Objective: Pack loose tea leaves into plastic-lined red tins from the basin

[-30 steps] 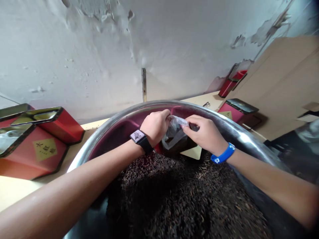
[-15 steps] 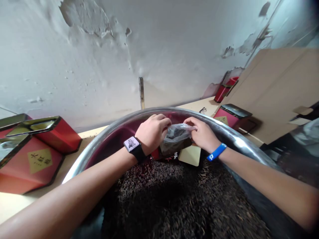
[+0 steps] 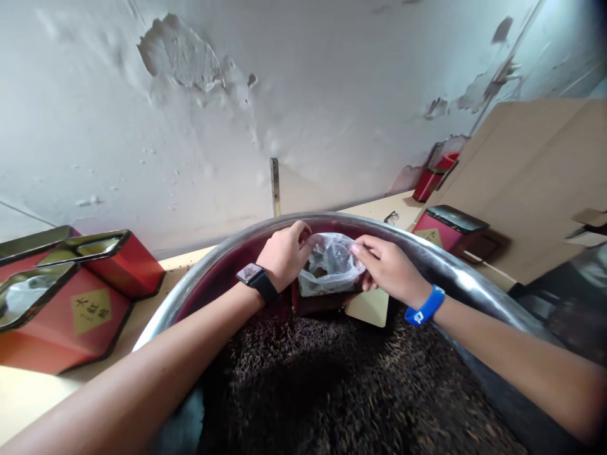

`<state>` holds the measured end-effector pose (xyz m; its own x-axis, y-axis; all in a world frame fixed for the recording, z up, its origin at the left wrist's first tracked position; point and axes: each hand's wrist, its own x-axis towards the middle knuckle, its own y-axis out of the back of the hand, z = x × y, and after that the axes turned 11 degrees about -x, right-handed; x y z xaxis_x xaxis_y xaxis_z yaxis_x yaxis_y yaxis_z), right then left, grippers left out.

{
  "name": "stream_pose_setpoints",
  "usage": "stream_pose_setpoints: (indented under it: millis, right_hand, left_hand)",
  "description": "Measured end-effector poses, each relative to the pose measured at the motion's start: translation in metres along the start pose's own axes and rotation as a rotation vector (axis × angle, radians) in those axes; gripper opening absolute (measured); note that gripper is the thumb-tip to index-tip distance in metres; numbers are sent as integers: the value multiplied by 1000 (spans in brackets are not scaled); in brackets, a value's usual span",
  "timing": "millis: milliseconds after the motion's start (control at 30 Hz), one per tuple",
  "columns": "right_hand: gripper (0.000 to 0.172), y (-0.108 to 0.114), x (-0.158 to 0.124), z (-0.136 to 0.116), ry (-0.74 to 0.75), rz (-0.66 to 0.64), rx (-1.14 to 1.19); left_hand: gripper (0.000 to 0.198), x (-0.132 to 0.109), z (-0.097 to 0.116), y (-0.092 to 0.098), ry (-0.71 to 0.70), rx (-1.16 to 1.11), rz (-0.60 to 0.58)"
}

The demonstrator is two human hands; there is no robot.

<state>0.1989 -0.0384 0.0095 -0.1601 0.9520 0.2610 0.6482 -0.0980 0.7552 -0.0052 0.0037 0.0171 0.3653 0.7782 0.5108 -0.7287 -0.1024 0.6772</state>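
Plastic bag, rim pinched by left hand and right hand, lines seemingly a red tin amid tea leaves.

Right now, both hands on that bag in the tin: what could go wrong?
1. The left hand and right hand pinch only the rim of the thin plastic bag; it may slip or tear.
2. The red tin seems to sit on loose tea leaves in the basin, so it could tip and spill.
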Motion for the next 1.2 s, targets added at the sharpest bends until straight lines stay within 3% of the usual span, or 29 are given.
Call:
stream_pose_setpoints:
  millis: [133, 233, 367, 500, 600, 733, 833, 1033, 1200]
  right_hand:
    - [28, 1, 5, 9, 17, 99, -113]
    - [24, 1, 10, 18, -3, 36, -67]
    - [23, 0, 12, 22, 22, -49, -6]
    - [31, 0, 11, 20, 30, 33, -14]
    - [37, 1, 10, 18, 13, 101, -28]
    - [30, 0, 10, 17, 82, 192, -195]
    - [31, -3, 11, 19, 15, 234, -216]
    - [29, -13, 15, 30, -322, 53, 51]
    - [24, -30, 13, 29, -488, -193, 140]
  left_hand:
    - [39, 1, -2, 8, -26, 74, -158]
    - [36, 3, -5, 12, 20, 94, -192]
    - [19, 4, -11, 11, 136, 43, -127]
    - [23, 7, -21, 8, 180, -106, -14]
    - [33, 8, -23, 6, 275, -272, -41]
    - [40, 7, -22, -1, 340, -385, 1]
    - [37, 3, -23, -15, 412, -456, 95]
    - [19, 0, -27, -33, 825, -889, 40]
    - [11, 2, -40, -39, 944, -1002, 31]
